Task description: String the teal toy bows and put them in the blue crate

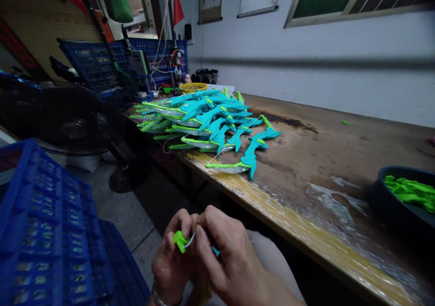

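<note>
Low over my lap, my left hand [170, 263] is closed around a bright green plastic piece [179, 240], whose end sticks out past the fingers. My right hand [229, 249] pinches a thin white string [190, 241] that runs to the green piece. A bit of turquoise plastic [216, 251] peeks out beneath the right fingers; the rest is hidden by the hands. On the table beyond lies a single turquoise and green toy bow [250, 154] with a white string. Behind it is a pile of similar toy bows [204, 115].
A dark basin [380, 192] of green plastic pieces stands on the wooden table [326, 161] at right. Plastic film covers the table's front edge. Blue crates [50, 224] stand at left, near a black fan [74, 124]. A yellow bowl [193, 86] sits behind the pile.
</note>
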A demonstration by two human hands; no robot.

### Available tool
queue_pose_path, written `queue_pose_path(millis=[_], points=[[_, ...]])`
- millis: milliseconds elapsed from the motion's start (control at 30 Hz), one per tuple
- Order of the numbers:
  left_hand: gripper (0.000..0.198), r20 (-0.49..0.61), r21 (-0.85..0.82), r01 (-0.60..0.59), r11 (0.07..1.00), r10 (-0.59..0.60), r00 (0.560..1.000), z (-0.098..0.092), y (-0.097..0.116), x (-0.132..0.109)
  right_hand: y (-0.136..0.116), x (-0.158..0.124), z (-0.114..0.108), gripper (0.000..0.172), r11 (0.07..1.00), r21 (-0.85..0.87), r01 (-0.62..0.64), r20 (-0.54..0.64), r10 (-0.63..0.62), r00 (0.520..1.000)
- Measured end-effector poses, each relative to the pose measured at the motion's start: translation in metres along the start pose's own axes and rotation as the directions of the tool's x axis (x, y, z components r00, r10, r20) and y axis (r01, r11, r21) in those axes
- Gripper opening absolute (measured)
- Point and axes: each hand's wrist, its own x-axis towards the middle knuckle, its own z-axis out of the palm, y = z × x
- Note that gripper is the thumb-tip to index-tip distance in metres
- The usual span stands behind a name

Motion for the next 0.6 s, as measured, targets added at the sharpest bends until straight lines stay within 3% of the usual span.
queue_pose_path(millis=[200,600], points=[[0.029,0.022,0.016,-0.003,1.000,0.003,1.000,0.0018,0.0015,0.0008,0.0012,-0.0017,0.0001,0.018,0.999,0.008,-0.031,-0.004,0.031,1.000],[0.026,-0.008,-0.030,0.024,0.999,-0.025,1.000,-0.0049,0.0034,-0.0004,0.0031,-0.0019,0.0031,0.016,0.995,0.082,0.048,0.027,-0.050,0.998]])
